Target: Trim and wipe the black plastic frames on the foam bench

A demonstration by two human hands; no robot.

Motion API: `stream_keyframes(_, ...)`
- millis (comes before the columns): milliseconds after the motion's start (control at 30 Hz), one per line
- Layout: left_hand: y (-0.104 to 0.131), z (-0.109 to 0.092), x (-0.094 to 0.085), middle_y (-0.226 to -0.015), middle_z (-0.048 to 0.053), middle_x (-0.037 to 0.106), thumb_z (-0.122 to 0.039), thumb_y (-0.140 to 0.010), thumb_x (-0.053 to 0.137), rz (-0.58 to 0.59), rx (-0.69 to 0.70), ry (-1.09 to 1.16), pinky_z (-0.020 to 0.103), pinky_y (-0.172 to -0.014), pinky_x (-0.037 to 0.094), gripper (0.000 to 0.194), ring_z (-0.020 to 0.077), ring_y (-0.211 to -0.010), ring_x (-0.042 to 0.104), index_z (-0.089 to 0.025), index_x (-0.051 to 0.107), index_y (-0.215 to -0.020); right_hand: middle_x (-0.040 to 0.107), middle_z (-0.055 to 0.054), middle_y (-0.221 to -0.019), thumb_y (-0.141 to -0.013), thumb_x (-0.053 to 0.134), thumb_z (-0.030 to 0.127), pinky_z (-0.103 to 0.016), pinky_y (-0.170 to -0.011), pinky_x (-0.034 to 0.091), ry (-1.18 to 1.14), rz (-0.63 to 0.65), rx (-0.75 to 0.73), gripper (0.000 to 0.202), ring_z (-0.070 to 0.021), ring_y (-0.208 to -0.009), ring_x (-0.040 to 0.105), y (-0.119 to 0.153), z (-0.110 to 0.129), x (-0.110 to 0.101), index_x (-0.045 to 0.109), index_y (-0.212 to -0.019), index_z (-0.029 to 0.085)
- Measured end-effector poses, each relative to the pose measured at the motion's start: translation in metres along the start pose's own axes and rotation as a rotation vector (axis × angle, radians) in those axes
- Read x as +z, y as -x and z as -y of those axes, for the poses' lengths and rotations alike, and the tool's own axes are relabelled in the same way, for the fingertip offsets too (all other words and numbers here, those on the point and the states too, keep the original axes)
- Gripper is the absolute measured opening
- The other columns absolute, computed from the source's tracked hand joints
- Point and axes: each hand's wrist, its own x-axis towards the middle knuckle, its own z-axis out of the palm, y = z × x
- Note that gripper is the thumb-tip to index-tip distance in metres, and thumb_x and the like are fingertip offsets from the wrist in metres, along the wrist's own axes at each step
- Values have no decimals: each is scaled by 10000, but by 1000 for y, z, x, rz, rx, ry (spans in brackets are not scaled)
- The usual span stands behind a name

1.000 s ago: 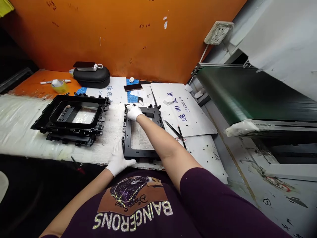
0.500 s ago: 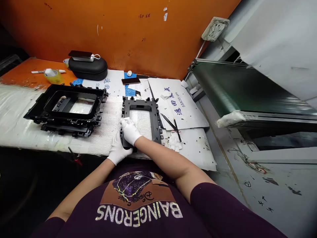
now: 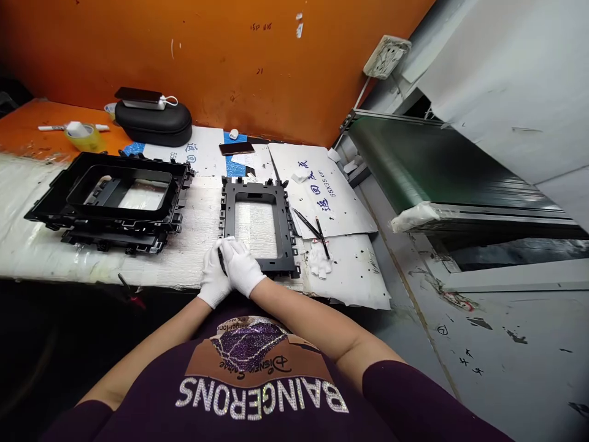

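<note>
A black plastic frame [image 3: 286, 236] with clips along its edges lies flat on the white-covered bench in front of me. My left hand [image 3: 214, 276], in a white glove, is closed around its near left corner. My right hand [image 3: 243, 268], also gloved in white, lies against the left one on that same corner, its fingers bent and pressed together. What sits under the right fingertips is hidden. Further left, a glossy black plastic frame [image 3: 55, 205] rests on top of another black frame [image 3: 110, 239].
Right of the frame lie two black pencils [image 3: 323, 238], crumpled white tissue [image 3: 319, 261] and a white sheet [image 3: 345, 209]. Behind are a phone [image 3: 236, 148], a black case [image 3: 154, 127] and a tape roll [image 3: 87, 140]. A green conveyor belt [image 3: 414, 166] stands at the right.
My right hand has slid down the frame's left side toward me, to the near left corner beside my left hand. The view has shifted slightly.
</note>
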Motion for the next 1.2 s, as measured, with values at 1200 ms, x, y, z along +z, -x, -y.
stream_keyframes(1200, -5, -4, -4, -1412, 132, 551, -274, -820, 659, -4, -14, -76, 441, -1163, 434, 519, 281, -1365, 528, -246, 501, -1313, 579, -174, -1305, -913, 494, 90, -427, -1081, 480, -181, 115, -119, 452, -256, -1228, 528, 15, -4, -17, 526, -1364, 106)
